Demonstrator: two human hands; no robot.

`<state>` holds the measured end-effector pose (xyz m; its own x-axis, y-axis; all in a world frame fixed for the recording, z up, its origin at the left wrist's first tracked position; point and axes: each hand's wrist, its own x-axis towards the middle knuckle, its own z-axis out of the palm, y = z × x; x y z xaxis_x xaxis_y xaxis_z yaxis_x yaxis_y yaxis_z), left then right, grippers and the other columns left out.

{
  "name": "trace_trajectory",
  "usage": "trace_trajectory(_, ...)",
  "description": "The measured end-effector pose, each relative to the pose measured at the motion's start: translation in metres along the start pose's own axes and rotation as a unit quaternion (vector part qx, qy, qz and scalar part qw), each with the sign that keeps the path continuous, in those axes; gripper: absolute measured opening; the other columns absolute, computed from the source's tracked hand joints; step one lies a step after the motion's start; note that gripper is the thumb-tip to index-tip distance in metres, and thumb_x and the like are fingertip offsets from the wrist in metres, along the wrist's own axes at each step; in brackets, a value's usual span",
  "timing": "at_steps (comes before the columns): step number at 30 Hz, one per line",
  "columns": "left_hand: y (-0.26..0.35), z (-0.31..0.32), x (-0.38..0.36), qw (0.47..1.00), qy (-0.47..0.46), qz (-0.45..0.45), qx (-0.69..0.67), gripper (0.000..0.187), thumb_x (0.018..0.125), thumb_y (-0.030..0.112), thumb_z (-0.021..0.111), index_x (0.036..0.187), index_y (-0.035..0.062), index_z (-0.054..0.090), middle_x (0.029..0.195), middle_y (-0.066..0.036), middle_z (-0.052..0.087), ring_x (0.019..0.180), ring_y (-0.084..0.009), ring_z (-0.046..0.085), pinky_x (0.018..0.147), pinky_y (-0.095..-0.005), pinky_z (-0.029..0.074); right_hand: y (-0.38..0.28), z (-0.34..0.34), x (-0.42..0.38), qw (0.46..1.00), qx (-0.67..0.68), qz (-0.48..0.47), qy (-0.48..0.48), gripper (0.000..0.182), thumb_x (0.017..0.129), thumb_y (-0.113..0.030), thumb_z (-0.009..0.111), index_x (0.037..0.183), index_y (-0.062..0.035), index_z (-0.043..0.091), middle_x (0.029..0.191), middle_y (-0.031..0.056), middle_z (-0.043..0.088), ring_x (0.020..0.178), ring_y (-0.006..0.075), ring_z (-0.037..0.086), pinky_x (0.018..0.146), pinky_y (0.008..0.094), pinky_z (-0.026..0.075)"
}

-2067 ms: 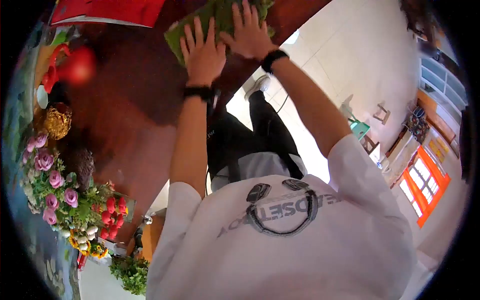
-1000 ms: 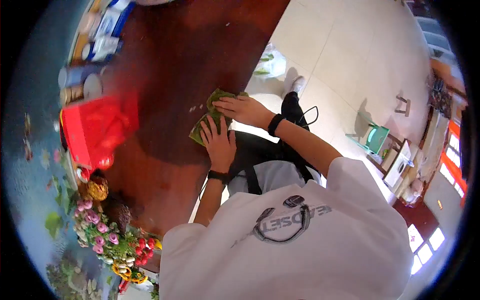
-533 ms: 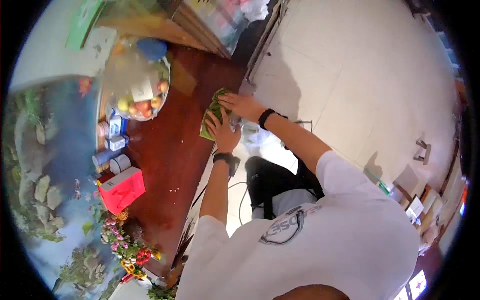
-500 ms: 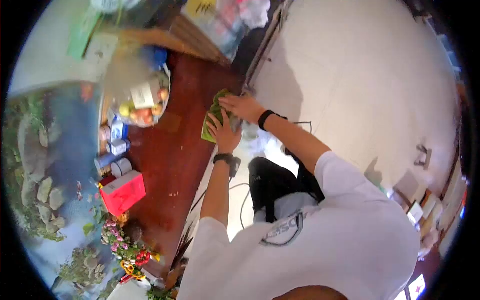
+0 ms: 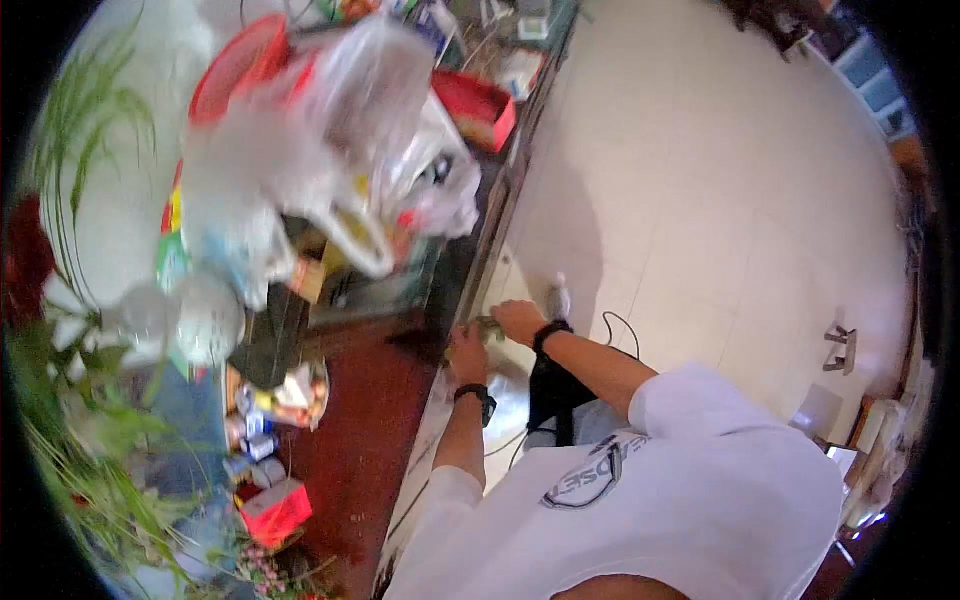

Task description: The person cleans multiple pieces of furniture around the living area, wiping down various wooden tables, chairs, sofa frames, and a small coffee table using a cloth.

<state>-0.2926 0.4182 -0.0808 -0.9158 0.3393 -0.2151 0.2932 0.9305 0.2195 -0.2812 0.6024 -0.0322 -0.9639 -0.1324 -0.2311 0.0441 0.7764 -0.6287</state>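
Observation:
My left hand (image 5: 467, 354), with a dark watch at the wrist, is beside the edge of the red-brown tabletop (image 5: 370, 420). Close to its right is my right hand (image 5: 520, 322), which has a black band at its wrist. Both hands are closed on a green cloth (image 5: 488, 328), bunched up so that only a small part shows between them. The fingers are partly hidden and slightly blurred.
Clear plastic bags (image 5: 375, 110) and a red basket (image 5: 240, 68) crowd the dark cabinet top ahead. A fruit bowl (image 5: 312, 395), jars and a red box (image 5: 277, 512) line the table's far side. Leafy plants (image 5: 100, 430) hang at left; pale floor (image 5: 660, 180) lies right.
Both hands have come off the tabletop to its edge. The cloth, spread under them before, is now bunched between them. The view has shifted, bringing the bags and plants into sight.

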Motion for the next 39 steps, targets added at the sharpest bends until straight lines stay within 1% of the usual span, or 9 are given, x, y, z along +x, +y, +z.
trace_trajectory(1, 0.033, -0.017, 0.022, 0.985, 0.037, 0.122, -0.118, 0.038, 0.089, 0.002, 0.058, 0.125, 0.0152, 0.062, 0.121, -0.017, 0.057, 0.105, -0.0392, 0.06, 0.091, -0.0493, 0.049, 0.026, -0.025, -0.004, 1.0, 0.004, 0.024, 0.013, 0.017, 0.088, -0.014, 0.057, 0.1, -0.0074, 0.067, 0.094, 0.0192, 0.07, 0.09, 0.0394, 0.069, 0.077, 0.0518, 0.054)
trace_trajectory(6, 0.243, -0.022, 0.138, 0.939, -0.016, 0.247, -0.24, 0.034, 0.081, 0.004, 0.066, 0.115, 0.0073, 0.061, 0.11, -0.019, 0.057, 0.1, -0.0419, 0.057, 0.086, -0.0507, 0.046, 0.163, -0.178, -0.054, 0.955, 0.092, 0.265, 0.094, 0.023, 0.086, -0.017, 0.055, 0.105, -0.0087, 0.067, 0.085, 0.0224, 0.069, 0.082, 0.0397, 0.068, 0.072, 0.0511, 0.054)
trace_trajectory(7, 0.286, -0.046, 0.146, 0.922, -0.01, 0.277, -0.269, 0.033, 0.079, 0.004, 0.068, 0.111, 0.006, 0.061, 0.107, -0.018, 0.057, 0.099, -0.0406, 0.056, 0.086, -0.0493, 0.046, 0.19, -0.195, -0.071, 0.947, 0.029, 0.249, 0.202, 0.025, 0.084, -0.015, 0.054, 0.106, -0.0085, 0.066, 0.083, 0.0217, 0.068, 0.08, 0.0402, 0.067, 0.072, 0.0504, 0.053)
trace_trajectory(12, 0.454, -0.079, 0.208, 0.824, -0.076, 0.424, -0.369, 0.028, 0.076, -0.002, 0.066, 0.101, 0.0053, 0.057, 0.103, -0.017, 0.055, 0.097, -0.0401, 0.055, 0.084, -0.0472, 0.046, 0.272, -0.324, -0.136, 0.867, 0.135, 0.339, 0.34, 0.026, 0.084, -0.018, 0.056, 0.106, -0.0071, 0.066, 0.085, 0.0206, 0.07, 0.079, 0.0407, 0.067, 0.072, 0.0476, 0.054)
trace_trajectory(18, 0.556, -0.097, 0.277, 0.803, -0.131, 0.437, -0.383, 0.026, 0.077, -0.004, 0.063, 0.101, 0.0031, 0.056, 0.104, -0.018, 0.057, 0.099, -0.0399, 0.057, 0.084, -0.0434, 0.049, 0.334, -0.406, -0.143, 0.858, 0.166, 0.316, 0.37, 0.023, 0.084, -0.018, 0.061, 0.102, -0.0037, 0.062, 0.075, 0.0202, 0.066, 0.063, 0.0343, 0.064, 0.062, 0.0423, 0.053)
trace_trajectory(22, 0.599, -0.143, 0.328, 0.831, -0.083, 0.44, -0.331, 0.026, 0.082, -0.003, 0.062, 0.108, 0.0026, 0.064, 0.107, -0.015, 0.065, 0.097, -0.0307, 0.065, 0.085, -0.0374, 0.052, 0.363, -0.474, -0.114, 0.881, 0.199, 0.29, 0.315, 0.027, 0.085, -0.027, 0.06, 0.102, -0.0069, 0.058, 0.075, 0.0216, 0.066, 0.072, 0.0425, 0.065, 0.065, 0.0479, 0.052)
trace_trajectory(27, 0.686, -0.155, 0.392, 0.857, -0.146, 0.348, -0.353, 0.039, 0.083, 0.0, 0.062, 0.121, 0.0026, 0.059, 0.107, -0.015, 0.065, 0.092, -0.0282, 0.064, 0.082, -0.0365, 0.051, 0.404, -0.545, -0.096, 0.843, 0.243, 0.305, 0.371, 0.029, 0.09, -0.028, 0.066, 0.111, -0.0115, 0.053, 0.074, 0.0181, 0.066, 0.072, 0.0398, 0.066, 0.064, 0.0462, 0.051)
trace_trajectory(33, 0.859, -0.161, 0.442, 0.835, -0.23, 0.417, -0.276, 0.033, 0.086, 0.003, 0.068, 0.117, 0.0043, 0.059, 0.095, -0.013, 0.065, 0.08, -0.0232, 0.063, 0.072, -0.0356, 0.051, 0.487, -0.617, -0.154, 0.76, 0.279, 0.335, 0.482, 0.037, 0.088, -0.029, 0.074, 0.111, -0.011, 0.052, 0.079, 0.0145, 0.067, 0.072, 0.0379, 0.067, 0.063, 0.0432, 0.051)
trace_trajectory(39, 1.001, -0.125, 0.462, 0.78, -0.285, 0.542, -0.129, 0.033, 0.079, 0.002, 0.075, 0.111, 0.0013, 0.068, 0.093, -0.014, 0.066, 0.079, -0.027, 0.063, 0.07, -0.0368, 0.051, 0.585, -0.686, -0.237, 0.774, 0.244, 0.361, 0.459, 0.031, 0.085, -0.027, 0.076, 0.101, -0.0088, 0.056, 0.079, 0.0139, 0.067, 0.075, 0.0369, 0.067, 0.065, 0.0422, 0.051)
